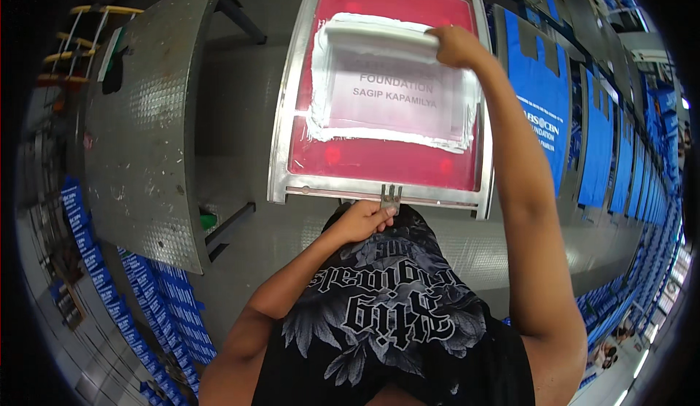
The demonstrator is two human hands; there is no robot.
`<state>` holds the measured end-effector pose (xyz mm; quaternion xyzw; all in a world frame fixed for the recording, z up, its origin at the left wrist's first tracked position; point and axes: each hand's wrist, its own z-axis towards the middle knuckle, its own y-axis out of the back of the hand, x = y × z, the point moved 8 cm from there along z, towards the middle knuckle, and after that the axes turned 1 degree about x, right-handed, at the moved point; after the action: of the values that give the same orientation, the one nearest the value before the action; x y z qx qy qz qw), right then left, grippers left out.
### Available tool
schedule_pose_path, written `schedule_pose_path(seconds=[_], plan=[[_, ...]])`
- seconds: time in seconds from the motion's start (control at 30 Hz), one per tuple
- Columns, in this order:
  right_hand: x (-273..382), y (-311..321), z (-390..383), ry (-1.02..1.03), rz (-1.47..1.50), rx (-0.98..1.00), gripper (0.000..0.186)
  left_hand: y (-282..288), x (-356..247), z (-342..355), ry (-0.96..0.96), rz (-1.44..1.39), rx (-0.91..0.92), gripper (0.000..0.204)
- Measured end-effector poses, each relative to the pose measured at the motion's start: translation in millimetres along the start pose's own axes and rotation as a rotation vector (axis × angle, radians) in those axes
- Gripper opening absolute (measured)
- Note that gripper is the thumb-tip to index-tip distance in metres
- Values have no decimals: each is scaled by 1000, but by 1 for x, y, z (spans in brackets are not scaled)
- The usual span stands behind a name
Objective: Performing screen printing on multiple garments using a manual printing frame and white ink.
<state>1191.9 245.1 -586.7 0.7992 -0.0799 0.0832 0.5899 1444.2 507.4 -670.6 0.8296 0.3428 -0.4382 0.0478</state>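
Note:
In front of me lies a screen-printing frame [281, 143] with silver metal bars and a red screen [379, 165]. A rough band of white ink [319, 78] borders the pale rectangular area in its middle, where dark lettering shows through. My right hand [458, 47] is closed round the right end of a long pale squeegee [379, 34], which lies across the far side of that area. At the frame's near bar, my left hand [362, 221] is closed on a small forked metal bracket [391, 194]. Whether the bracket is fixed to the bar, I cannot tell.
To the left stands a worn grey metal table [146, 129], with a dark cloth-like thing [114, 70] on its far part. Blue printed sheets on boards [539, 78] run in a row along the right. More blue pieces [164, 296] hang or lie at the lower left.

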Motion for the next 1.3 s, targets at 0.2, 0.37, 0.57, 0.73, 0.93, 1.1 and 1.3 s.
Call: schedule_pose_path(seconds=[0.2,0.37,0.57,0.73,0.93,1.1,1.3], plan=[[87,-48,-188,88,109,-155,36,3,5,-1,34,30,-3,40],[88,-53,-203,86,146,-167,31,12,29,12,151,162,-124,45],[7,-52,-194,-26,101,-192,27,36,47,15,257,420,-315,54],[-55,-92,-182,-38,635,-181,37,48,-20,-4,86,865,-410,42],[-72,-122,-144,-154,1256,-140,45,206,-107,-63,-209,673,-1218,41],[-84,-135,-137,-208,1377,-199,50,237,-51,-39,-267,302,-1041,45],[-128,-72,-227,-277,1372,-261,38,134,-113,-48,-392,289,-970,46]])
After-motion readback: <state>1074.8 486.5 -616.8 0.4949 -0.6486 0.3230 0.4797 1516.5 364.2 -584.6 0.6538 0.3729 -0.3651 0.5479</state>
